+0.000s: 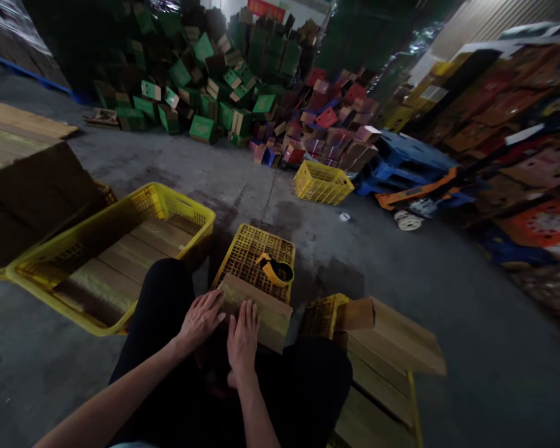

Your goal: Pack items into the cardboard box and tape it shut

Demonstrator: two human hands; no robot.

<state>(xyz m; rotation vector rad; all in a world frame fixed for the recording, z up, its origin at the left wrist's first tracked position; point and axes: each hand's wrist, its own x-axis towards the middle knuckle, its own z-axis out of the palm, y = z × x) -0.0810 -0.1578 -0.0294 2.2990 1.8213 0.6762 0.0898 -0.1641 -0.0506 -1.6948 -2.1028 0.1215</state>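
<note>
A long brown cardboard box (271, 314) with shiny tape along its side rests against an upturned yellow crate (247, 239) between my knees. My left hand (200, 320) lies on the box's left end, fingers stretched out. Flat on the taped face, nearer the middle, is my right hand (243, 339), its fingers extended and its thumb partly hidden. Neither hand wraps around the box. Just behind the box, a yellow-orange tape dispenser (276, 271) sits on the crate's grid top.
To the left, a yellow crate (203, 218) holds several cardboard boxes. Beside my right knee, more boxes (401, 333) fill another crate. A small yellow crate (322, 182), blue pallets (410, 155) and an orange pallet jack (420, 191) stand ahead. Green boxes (202, 129) lie heaped behind.
</note>
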